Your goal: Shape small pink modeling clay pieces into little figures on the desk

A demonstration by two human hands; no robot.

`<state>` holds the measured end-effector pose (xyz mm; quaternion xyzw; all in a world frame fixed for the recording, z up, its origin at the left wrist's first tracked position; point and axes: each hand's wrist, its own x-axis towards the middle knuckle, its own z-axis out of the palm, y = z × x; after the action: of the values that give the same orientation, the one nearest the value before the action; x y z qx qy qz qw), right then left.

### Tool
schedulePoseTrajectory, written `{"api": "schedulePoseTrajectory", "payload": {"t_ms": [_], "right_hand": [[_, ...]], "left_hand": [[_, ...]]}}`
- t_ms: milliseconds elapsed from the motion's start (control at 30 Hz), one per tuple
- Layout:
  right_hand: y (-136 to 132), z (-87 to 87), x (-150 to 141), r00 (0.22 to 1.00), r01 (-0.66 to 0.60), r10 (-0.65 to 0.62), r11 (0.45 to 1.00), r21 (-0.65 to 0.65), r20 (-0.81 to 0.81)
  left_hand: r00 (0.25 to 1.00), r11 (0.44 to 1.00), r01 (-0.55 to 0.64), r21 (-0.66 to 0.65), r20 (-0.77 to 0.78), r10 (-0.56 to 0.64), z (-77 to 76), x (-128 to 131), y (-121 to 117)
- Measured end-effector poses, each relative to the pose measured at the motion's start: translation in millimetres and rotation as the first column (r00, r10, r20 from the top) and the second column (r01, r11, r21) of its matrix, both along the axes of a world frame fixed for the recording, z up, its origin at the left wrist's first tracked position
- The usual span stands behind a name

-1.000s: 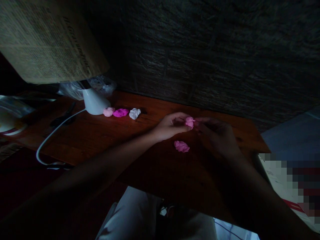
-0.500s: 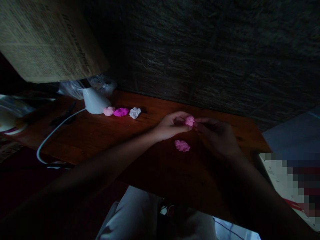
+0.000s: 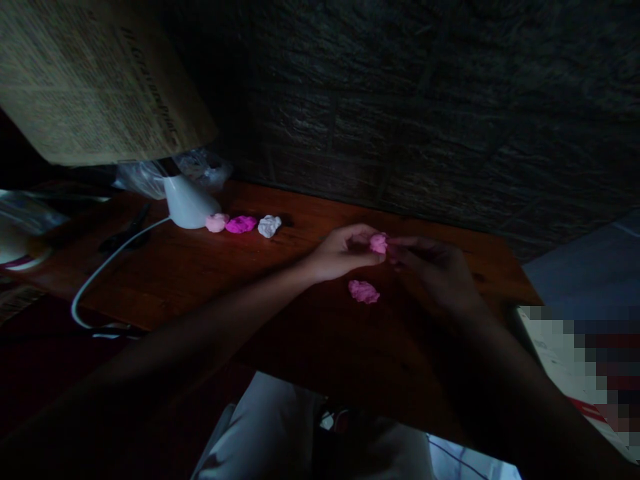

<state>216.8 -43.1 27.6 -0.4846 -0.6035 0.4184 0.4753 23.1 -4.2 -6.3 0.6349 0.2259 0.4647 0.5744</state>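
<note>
Between my two hands is a small lump of pink modelling clay (image 3: 379, 243), held above the wooden table (image 3: 310, 333). My left hand (image 3: 343, 253) grips it between thumb and fingers. From the other side, the closed fingertips of my right hand (image 3: 437, 267) pinch its right edge. A second, flatter piece of pink clay (image 3: 364, 291) lies on the tabletop just below my hands. Farther left, a pale pink lump (image 3: 217, 223), a bright magenta lump (image 3: 241, 224) and a white lump (image 3: 270, 226) rest in a row.
A lamp with a white base (image 3: 189, 203) and a newsprint-patterned shade (image 3: 110, 87) stands at the left, its white cable (image 3: 103, 267) curving over the table. Behind it sits a clear plastic bag (image 3: 143, 179). A dark stone-textured wall (image 3: 400, 113) borders the back edge.
Both hands stay in nearly the same place, with the pink clay still between them. Its visible shape differs slightly. The lumps on the table have not moved.
</note>
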Motion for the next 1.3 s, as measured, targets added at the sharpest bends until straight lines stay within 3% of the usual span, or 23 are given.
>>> {"api": "schedulePoseTrajectory", "payload": {"t_ms": [400,1033,1300], "right_hand": [[0.6,-0.3,1.9,0.999,-0.053,0.053,0.999,-0.005,-0.008],[-1.5,2.1,-1.0,0.999,-0.020,0.019,1.000,0.012,0.036],[-2.0,1.2,-1.3,1.000,0.008,-0.008,1.000,0.020,0.023]], "left_hand": [[0.999,0.997,-0.017,-0.082,0.039,0.020,4.4,0.4,0.1],[0.997,0.999,-0.017,-0.041,0.070,0.020,3.8,1.2,0.0],[0.997,0.987,0.003,-0.160,0.070,0.008,5.9,0.6,0.8]]}}
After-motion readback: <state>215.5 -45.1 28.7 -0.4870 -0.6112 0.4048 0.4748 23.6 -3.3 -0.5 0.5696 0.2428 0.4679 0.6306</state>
